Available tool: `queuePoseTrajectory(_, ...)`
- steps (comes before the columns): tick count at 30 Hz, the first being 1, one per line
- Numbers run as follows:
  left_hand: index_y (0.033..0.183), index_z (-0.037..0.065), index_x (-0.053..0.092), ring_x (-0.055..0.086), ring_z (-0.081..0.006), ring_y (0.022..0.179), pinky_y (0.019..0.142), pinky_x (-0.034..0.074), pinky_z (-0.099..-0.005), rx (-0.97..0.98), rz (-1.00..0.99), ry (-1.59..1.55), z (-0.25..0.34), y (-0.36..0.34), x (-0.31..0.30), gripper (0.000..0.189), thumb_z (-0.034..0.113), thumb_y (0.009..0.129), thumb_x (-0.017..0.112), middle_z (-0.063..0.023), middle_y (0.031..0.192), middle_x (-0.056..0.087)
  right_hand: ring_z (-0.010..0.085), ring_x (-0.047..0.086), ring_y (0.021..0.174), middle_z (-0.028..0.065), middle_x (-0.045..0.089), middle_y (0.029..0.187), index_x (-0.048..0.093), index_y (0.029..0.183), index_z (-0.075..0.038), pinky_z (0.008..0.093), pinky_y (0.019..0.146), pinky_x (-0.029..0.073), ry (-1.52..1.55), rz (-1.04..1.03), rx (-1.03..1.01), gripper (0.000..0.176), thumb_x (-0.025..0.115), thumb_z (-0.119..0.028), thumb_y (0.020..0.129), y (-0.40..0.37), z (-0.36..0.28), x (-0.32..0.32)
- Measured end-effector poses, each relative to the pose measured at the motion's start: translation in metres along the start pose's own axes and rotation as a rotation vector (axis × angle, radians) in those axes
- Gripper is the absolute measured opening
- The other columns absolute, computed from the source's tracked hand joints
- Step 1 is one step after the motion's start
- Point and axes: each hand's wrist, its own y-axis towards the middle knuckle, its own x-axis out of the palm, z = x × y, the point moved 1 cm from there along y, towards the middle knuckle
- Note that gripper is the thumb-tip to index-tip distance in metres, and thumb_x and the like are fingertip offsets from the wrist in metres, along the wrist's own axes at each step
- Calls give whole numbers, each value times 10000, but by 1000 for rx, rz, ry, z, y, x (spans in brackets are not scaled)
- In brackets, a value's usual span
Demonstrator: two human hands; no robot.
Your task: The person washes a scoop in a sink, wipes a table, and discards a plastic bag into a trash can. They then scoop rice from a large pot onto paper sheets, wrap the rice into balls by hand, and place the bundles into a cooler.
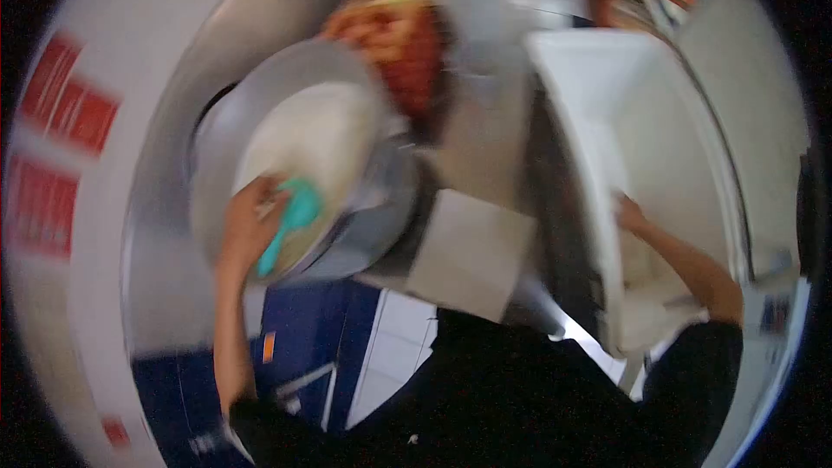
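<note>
My left hand (250, 218) is over the near left side of a large round container (212, 152), with its fingers curled at a teal plastic scoop (300, 204). The scoop's handle slants down toward the container's near rim. Pale, whitish contents (316, 134) fill the middle of the container. On the right, my right hand (630, 213) reaches into a long white tub (572, 113) and is close to the inner face of its left wall. Motion smears the fingers of that hand.
A pale square board or box (472, 251) lies between the container and the tub. Behind the container is a blurred orange-red packed item (394, 39) on the metal counter (490, 134). Dark blue cabinet fronts (308, 329) stand below, over a white tiled floor (400, 334).
</note>
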Motion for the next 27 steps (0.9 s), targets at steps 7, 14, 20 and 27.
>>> queuePoseTrajectory(7, 1102, -41, 503, 647, -388, 884, 771, 499, -468, -79, -277, 337, -46, 40, 10, 472, 318, 849, 676, -278, 909, 645, 377, 500, 1199, 237, 499, 1328, 423, 1342, 44, 448, 1033, 392, -142, -214, 220, 610, 447, -434, 964, 9, 30, -17)
queuePoseTrajectory(14, 1136, 41, 528, 626, -416, 873, 758, 478, -507, 135, -269, 372, -91, 52, -30, 232, 120, 918, 516, -258, 918, 639, 343, 544, 1139, 214, 544, 1277, 467, 1293, 55, 436, 984, 437, -113, 78, -35, 477, 433, -315, 995, -26, -137, -193)
queuePoseTrajectory(20, 1115, 98, 592, 625, -382, 872, 773, 465, -479, 144, -204, 343, -153, 78, -80, 223, 110, 946, 447, -200, 932, 650, 318, 540, 1164, 188, 534, 1327, 502, 1305, -16, 460, 1021, 408, 443, 627, -61, 402, 447, -288, 1016, -160, -380, -301)
queuePoseTrajectory(27, 1076, 45, 652, 641, -361, 904, 809, 478, -439, -36, -470, 143, -189, 57, -14, 267, 91, 924, 438, -225, 973, 663, 251, 578, 1019, 142, 631, 1064, 610, 1098, 19, 383, 941, 430, 464, 649, -193, 321, 401, -211, 1019, -225, -433, -169)
